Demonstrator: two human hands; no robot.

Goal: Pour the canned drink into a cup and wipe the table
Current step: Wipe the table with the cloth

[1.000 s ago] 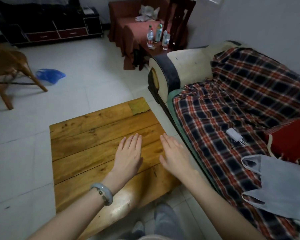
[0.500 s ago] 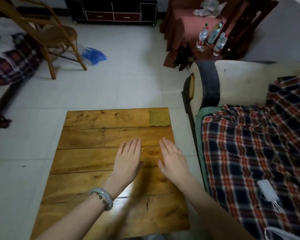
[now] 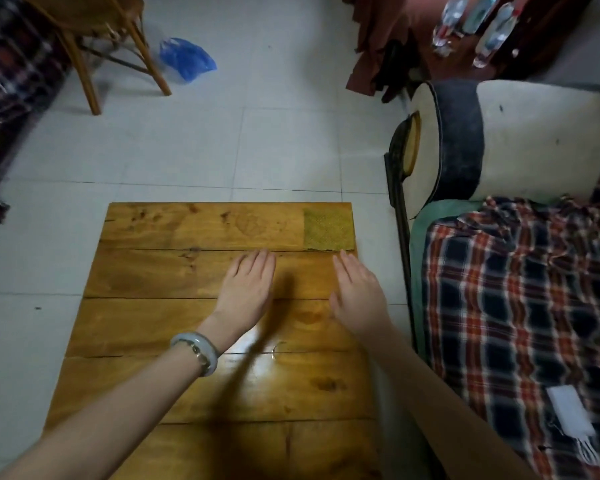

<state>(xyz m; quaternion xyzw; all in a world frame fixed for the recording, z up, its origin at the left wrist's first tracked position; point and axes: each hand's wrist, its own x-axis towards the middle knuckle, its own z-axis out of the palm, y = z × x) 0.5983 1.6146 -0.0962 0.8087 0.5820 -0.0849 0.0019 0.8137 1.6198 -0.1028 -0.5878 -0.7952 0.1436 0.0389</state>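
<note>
Our left hand (image 3: 246,289) and right hand (image 3: 357,296) lie flat, empty, at the surface's (image 3: 146,271) two o'clock; we must first fetch the unseen can and cup.

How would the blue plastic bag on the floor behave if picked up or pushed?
The blue plastic bag is probably floppy: it lies crumpled, without fixed shape. It looks thin, so likely light, though its contents cannot be told. On the smooth tiled floor it would probably slide easily.

Head view, steeply down over table (image 3: 201,271)
</note>
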